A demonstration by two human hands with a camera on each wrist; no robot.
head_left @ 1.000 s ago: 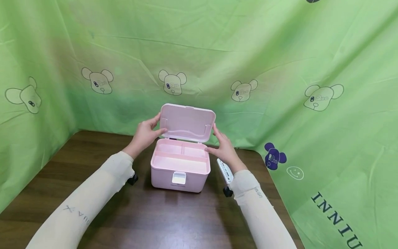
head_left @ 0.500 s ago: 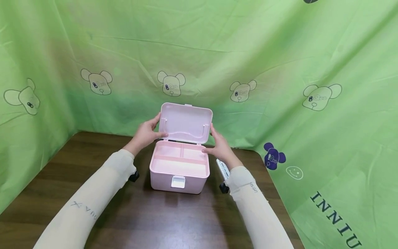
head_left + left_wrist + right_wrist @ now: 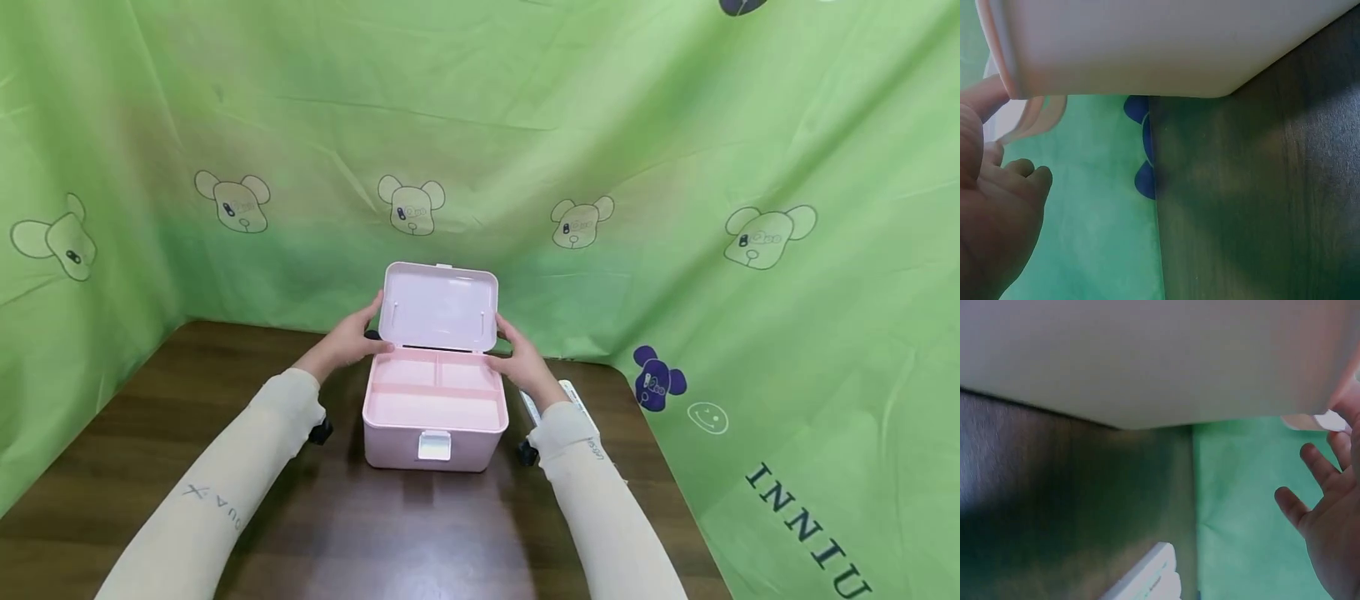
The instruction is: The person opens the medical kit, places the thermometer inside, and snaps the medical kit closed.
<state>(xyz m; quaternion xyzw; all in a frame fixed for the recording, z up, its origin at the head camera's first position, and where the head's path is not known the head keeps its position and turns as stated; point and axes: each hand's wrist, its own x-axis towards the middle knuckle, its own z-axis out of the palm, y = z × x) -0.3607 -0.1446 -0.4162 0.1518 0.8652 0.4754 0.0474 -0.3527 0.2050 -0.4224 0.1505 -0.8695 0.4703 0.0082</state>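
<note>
A pink plastic storage box [image 3: 431, 448] stands on the table, with a white latch [image 3: 434, 446] on its front. Its lid [image 3: 441, 308] is raised and leans back. Inside sits a pink divided tray [image 3: 431, 408] with three compartments and nothing visible in them. My left hand [image 3: 347, 340] is at the lid's left side, thumb at the box's rear left corner and fingers extended along the lid's edge. On the other side my right hand [image 3: 523, 360] touches the lid's right edge, its thumb on the box rim. In the right wrist view several of its fingers are spread apart.
White flat objects with small markings [image 3: 576, 400] lie right of the box, partly hidden by the right wrist. A green curtain [image 3: 480, 108] printed with bear heads hangs behind and beside the brown wooden table [image 3: 420, 542].
The lid has tipped farther back. Both hands have followed it slightly downward, and the right hand has shifted left. More of the white objects now shows beside the right wrist.
</note>
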